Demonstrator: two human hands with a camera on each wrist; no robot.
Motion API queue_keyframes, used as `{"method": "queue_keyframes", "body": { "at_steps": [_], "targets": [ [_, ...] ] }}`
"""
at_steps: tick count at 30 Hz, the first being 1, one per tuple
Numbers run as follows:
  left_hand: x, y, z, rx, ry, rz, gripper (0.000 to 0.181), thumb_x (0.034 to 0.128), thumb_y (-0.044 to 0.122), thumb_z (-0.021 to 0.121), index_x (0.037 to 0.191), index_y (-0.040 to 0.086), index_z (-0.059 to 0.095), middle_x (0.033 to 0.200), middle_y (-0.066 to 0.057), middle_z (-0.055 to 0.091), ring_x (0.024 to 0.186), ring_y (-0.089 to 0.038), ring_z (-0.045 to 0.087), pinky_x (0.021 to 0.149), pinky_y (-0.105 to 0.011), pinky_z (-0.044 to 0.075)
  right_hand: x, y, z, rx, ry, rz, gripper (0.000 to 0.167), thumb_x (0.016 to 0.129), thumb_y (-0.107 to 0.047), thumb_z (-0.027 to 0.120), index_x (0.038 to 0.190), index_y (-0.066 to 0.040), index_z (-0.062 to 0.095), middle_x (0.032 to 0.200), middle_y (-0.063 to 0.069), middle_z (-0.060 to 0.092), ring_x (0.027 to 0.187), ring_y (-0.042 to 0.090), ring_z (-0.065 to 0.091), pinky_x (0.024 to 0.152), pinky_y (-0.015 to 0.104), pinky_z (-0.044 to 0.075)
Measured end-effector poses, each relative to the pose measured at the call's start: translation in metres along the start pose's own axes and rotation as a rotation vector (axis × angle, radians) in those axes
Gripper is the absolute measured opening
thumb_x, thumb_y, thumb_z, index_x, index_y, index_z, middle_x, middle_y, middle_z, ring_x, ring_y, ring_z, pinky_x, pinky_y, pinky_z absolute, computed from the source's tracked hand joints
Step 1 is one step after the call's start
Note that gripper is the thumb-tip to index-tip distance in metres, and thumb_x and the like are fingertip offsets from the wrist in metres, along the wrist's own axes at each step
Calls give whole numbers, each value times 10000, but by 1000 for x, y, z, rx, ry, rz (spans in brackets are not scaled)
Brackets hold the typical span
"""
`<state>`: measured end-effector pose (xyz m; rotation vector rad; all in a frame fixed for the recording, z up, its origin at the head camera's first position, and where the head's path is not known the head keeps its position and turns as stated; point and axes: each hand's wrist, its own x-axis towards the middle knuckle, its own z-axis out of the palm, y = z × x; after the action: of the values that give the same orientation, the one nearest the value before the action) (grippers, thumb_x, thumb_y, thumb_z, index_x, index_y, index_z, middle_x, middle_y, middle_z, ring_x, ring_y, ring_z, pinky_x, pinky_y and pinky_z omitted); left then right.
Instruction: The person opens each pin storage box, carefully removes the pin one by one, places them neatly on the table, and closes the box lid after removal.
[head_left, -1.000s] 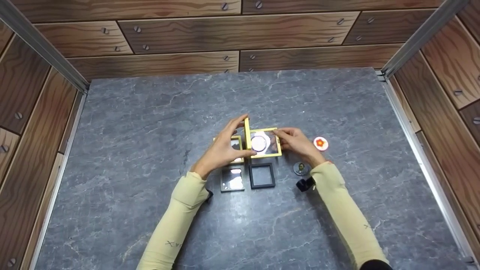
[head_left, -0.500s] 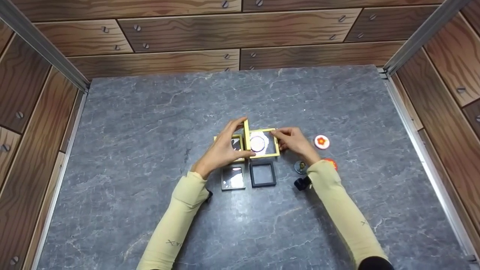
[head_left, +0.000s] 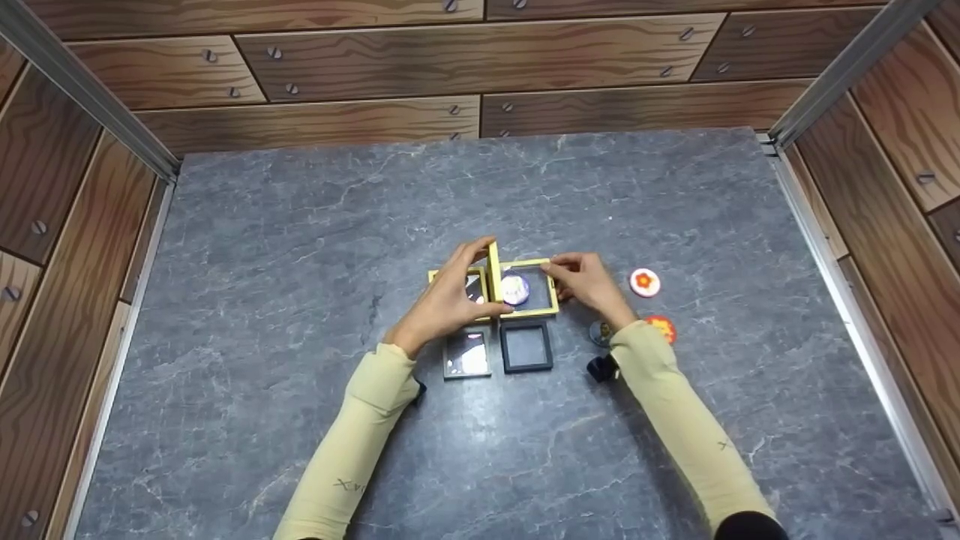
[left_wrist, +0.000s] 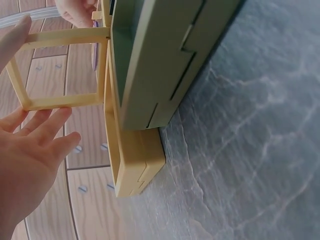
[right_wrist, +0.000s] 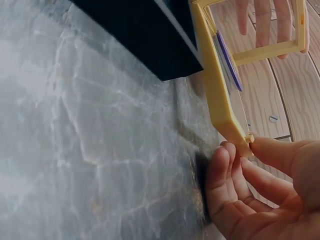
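A hinged yellow display frame [head_left: 536, 312] stands opened like a book, its left half [left_wrist: 65, 101] upright and its right half low over the table. My left hand [head_left: 444, 296] grips that upright half between thumb and fingers at opposite edges. With thumb and fingertips, my right hand [right_wrist: 272, 182] pinches the outer edge of the lower half, beside a small yellow catch [right_wrist: 249, 138]. On the clear film in the lower half lies a round white badge [head_left: 515, 289] with a blue-purple rim. Whether the frame's underside touches the table is hard to tell.
Partly behind my left hand lies another yellow frame [head_left: 459, 271]. Nearer me are a grey frame [head_left: 466, 373] and a black frame [head_left: 526, 367]. To the right lie a flower badge [head_left: 645, 283], an orange badge [head_left: 661, 328] and a dark badge [head_left: 600, 333] partly covered by my right wrist.
Both hands keep their hold with only slight shifts. Bright glare on the film has faded, so the badge's colours show. The orange badge has come out from behind the right sleeve.
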<state>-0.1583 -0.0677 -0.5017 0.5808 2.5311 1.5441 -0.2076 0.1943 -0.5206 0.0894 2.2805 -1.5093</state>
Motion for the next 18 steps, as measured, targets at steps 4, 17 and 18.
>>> {"method": "queue_keyframes", "body": {
  "at_steps": [4,17,18],
  "targets": [
    [-1,-1,0,9,-4,7,1068,784,332,952,1648,200,338,1586,-55,479,1487,-250,491,1264,-467,429,-1,0,1,-35,38,-8,439,1017,-191,703,1310,130,641,798,-40,637,587,36,606,549,182,582],
    [-4,-4,3,18,-14,9,1084,779,340,952,1649,155,332,1586,-85,473,1466,-270,508,1256,-461,440,0,3,6,-74,71,-67,361,991,-127,726,1208,156,667,753,-49,645,544,8,580,512,157,540],
    [-4,-4,3,22,-13,11,1082,779,341,952,1648,154,333,1585,-85,475,1463,-269,511,1255,-457,441,0,3,6,-82,72,-69,357,992,-128,725,1204,154,670,755,-48,649,545,6,580,514,156,537]
  ]
}}
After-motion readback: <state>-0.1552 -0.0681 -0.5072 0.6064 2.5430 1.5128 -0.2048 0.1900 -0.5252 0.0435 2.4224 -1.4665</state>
